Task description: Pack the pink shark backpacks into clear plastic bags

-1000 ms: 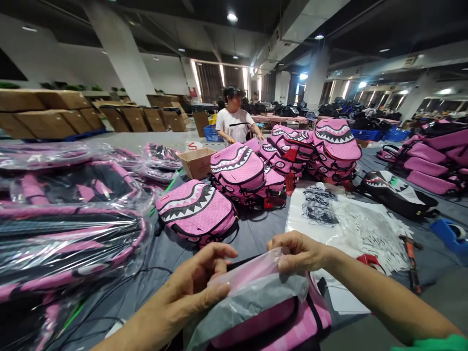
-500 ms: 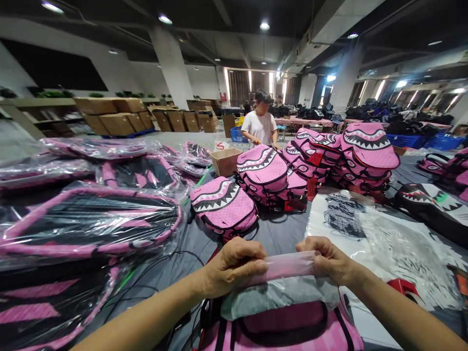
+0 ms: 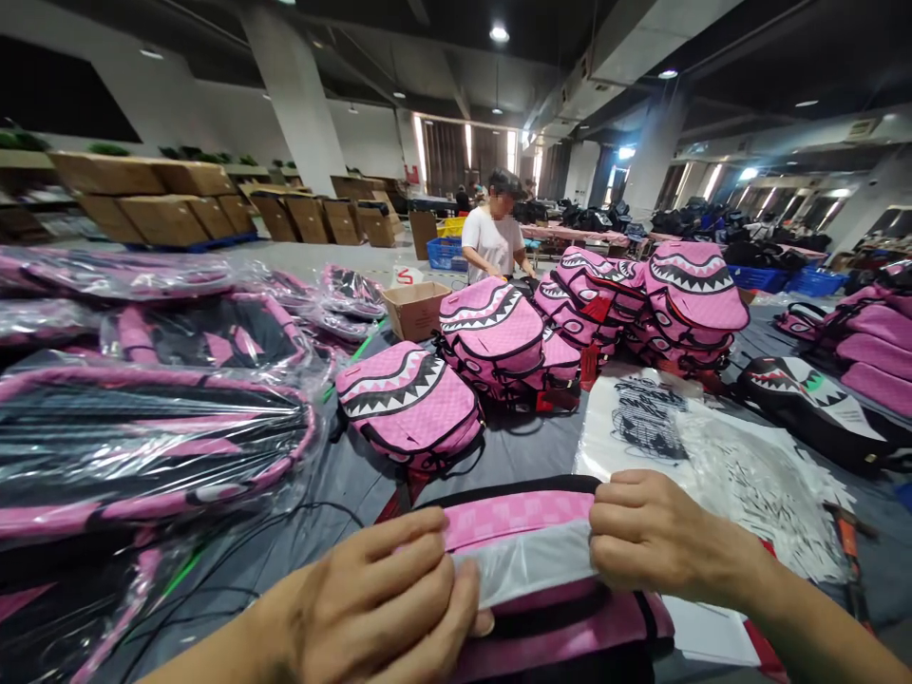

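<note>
A pink backpack [image 3: 562, 627] with black trim lies right in front of me. Across its upper part runs a strip of pale translucent plastic film [image 3: 538, 562]. My left hand [image 3: 389, 598] pinches the film's left end, its fingers bent together. The right end is gripped by my right hand [image 3: 637, 532], whose fingers are curled. Beyond my hands sits a pink backpack with a shark-mouth print [image 3: 409, 404]. Printed clear plastic bags [image 3: 741, 475] lie to the right of my right hand.
Plastic-wrapped pink and black backpacks [image 3: 157, 446] are piled at left. Stacked pink backpacks [image 3: 491, 328] stand ahead beside an open carton [image 3: 415, 310]. A person in a white shirt [image 3: 491, 237] works behind them. A black shark-print bag [image 3: 812, 404] and an orange-handled tool [image 3: 849, 541] are at right.
The film has moved from a raised bunch to a flatter strip over the backpack. My left hand has come lower and closer, and the view has shifted right.
</note>
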The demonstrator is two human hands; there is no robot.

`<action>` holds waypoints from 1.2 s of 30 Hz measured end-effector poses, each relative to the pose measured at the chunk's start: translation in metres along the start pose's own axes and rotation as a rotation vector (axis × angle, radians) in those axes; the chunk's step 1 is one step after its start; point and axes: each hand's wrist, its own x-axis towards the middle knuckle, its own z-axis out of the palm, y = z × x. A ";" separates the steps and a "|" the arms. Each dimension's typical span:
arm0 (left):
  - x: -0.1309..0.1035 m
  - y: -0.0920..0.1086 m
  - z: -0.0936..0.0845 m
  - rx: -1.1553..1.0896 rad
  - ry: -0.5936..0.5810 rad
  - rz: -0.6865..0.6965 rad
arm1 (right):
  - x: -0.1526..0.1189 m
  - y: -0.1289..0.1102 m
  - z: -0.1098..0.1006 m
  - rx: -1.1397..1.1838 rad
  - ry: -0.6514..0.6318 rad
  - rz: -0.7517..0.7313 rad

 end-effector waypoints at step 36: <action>0.116 0.011 0.017 0.086 -0.869 -0.149 | -0.010 0.019 0.035 0.270 0.098 0.246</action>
